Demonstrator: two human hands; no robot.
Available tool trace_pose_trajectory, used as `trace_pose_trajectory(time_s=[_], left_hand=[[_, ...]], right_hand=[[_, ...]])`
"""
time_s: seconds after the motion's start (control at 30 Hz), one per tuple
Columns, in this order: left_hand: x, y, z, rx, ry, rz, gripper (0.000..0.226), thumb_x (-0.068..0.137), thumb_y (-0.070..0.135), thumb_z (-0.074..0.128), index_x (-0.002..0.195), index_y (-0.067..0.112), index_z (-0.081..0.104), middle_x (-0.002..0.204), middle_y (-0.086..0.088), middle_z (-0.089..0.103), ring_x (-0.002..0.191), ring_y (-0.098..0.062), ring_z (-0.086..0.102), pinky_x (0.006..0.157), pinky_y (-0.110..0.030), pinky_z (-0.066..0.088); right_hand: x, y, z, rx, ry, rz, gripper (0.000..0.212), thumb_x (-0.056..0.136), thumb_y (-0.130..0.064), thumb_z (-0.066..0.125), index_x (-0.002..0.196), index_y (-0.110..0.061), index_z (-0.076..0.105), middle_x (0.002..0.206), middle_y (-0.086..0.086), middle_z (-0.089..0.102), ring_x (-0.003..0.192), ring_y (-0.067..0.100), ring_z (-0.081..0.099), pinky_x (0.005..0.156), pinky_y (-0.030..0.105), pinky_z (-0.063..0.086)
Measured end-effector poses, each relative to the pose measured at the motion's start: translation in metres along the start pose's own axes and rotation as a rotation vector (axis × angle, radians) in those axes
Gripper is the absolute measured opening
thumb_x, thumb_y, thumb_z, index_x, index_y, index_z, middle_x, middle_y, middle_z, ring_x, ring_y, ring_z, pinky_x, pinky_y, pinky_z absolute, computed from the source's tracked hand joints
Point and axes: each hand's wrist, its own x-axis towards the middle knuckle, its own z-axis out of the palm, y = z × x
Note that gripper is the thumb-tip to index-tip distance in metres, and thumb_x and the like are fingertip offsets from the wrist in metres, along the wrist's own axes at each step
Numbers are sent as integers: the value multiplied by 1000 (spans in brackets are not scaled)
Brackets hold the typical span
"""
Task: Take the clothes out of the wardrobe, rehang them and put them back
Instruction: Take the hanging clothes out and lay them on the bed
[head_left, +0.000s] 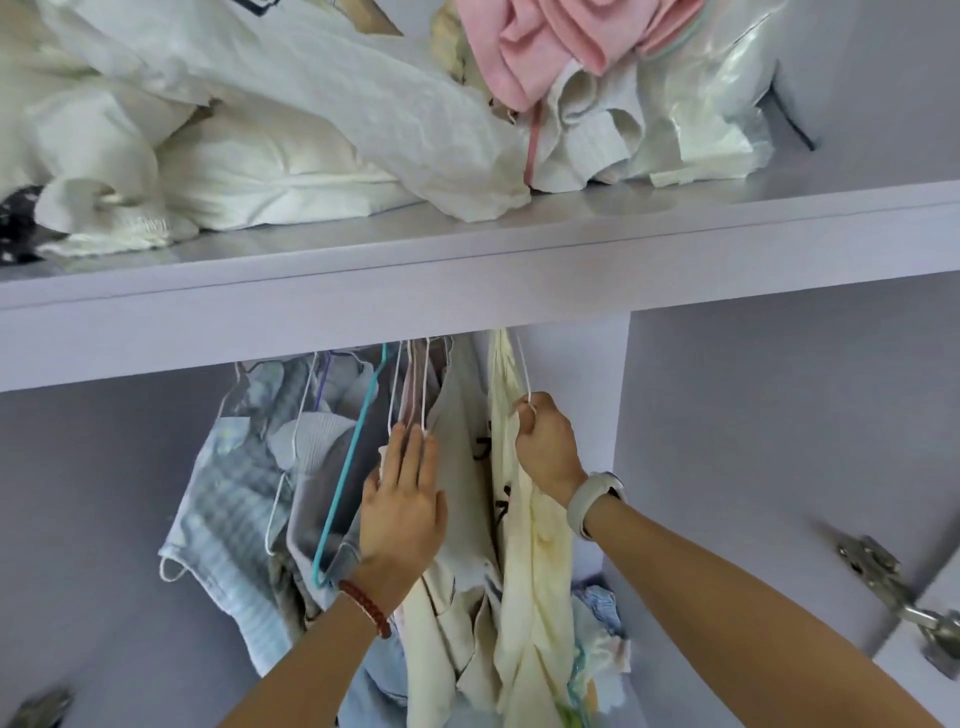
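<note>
From the head view I see my right hand (545, 441) clenched on a white hanger (523, 374) carrying a cream shirt (530, 571) under the shelf (467, 280), while my left hand (402, 509) lies flat, released, against the neighbouring hanging clothes (249, 493).

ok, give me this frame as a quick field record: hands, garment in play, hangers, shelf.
left hand: flat and open, pressed against the hanging clothes, pushing them aside
right hand: closed grip on a white hanger wire and the cream garment
cream garment: hanging at the right end of the row, apart from the rest
teal hanger: tilted among the left-side clothes
upper shelf: piled with loose white clothes and a pink cloth
rail: hidden behind the shelf front
</note>
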Motion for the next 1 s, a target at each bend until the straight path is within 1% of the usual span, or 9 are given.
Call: trace_pose_trajectory(time_s=[0.1, 0.2, 0.27, 0.37, 0.5, 0.6, 0.73, 0.87, 1.0], left_hand=[[2, 5, 4, 2, 9, -1, 69, 65, 16, 78, 127, -2, 52, 133, -19, 51, 128, -36, 43, 87, -55, 47], [3, 17, 4, -8, 27, 23, 62, 64, 14, 78, 121, 0, 58, 131, -22, 52, 128, -39, 41, 98, -69, 25], [2, 35, 4, -50, 95, 118, 49, 67, 12, 73, 114, 4, 62, 130, -22, 52, 129, -40, 39, 99, -71, 10], [-8, 78, 2, -283, 152, 295, 45, 79, 14, 66, 122, 6, 57, 134, -18, 50, 131, -37, 39, 102, -68, 16], [-28, 126, 3, -512, -31, 431, 59, 92, 29, 51, 144, 11, 29, 152, -13, 24, 142, -32, 16, 110, -57, 13], [-57, 158, 11, -593, -189, 633, 47, 97, 36, 39, 138, 15, 38, 153, -7, 22, 144, -26, 7, 112, -50, 5], [-114, 204, 4, -765, -378, 962, 40, 94, 36, 34, 93, 8, 63, 99, -10, 63, 97, -32, 60, 83, -41, 42], [-187, 240, -11, -802, -726, 1264, 19, 95, 32, 47, 77, 25, 50, 67, 9, 50, 66, -12, 53, 62, -22, 40], [-253, 273, -46, -956, -688, 1361, 17, 93, 36, 50, 77, 28, 52, 54, 13, 46, 51, -2, 43, 49, -15, 30]], right_hand=[[-6, 8, -18, 34, 88, -39, 23, 98, -15, 32, 104, -2, 50, 82, 7, 56, 67, 17, 50, 63, 27, 40], [-36, 28, -39, 4, 125, -62, 14, 96, -23, 42, 88, -13, 47, 63, -11, 43, 54, 2, 40, 52, 14, 32], [-70, 48, -53, -51, 133, -52, 20, 94, -25, 46, 77, -16, 43, 57, -12, 38, 51, 5, 38, 51, 19, 31], [-135, 75, -78, -161, 111, 46, 22, 94, -26, 47, 75, -16, 45, 57, -12, 38, 53, 11, 39, 55, 27, 34], [-240, 87, -123, -392, 77, 126, 24, 94, -24, 48, 77, -8, 54, 61, -15, 38, 57, 6, 37, 58, 19, 29], [-315, 71, -156, -578, 139, 145, 36, 94, -31, 45, 70, -5, 55, 60, -3, 46, 59, 8, 39, 54, 13, 27], [-415, 53, -187, -767, 185, 339, 39, 94, -31, 44, 63, -8, 53, 58, 3, 52, 53, 15, 47, 49, 22, 33], [-520, 35, -215, -861, 369, 724, 28, 92, -22, 51, 72, -5, 57, 70, 9, 58, 68, 28, 55, 58, 30, 39], [-590, -1, -224, -1068, 597, 872, 14, 86, -13, 59, 74, -7, 63, 70, 5, 62, 56, 27, 58, 48, 25, 36]])
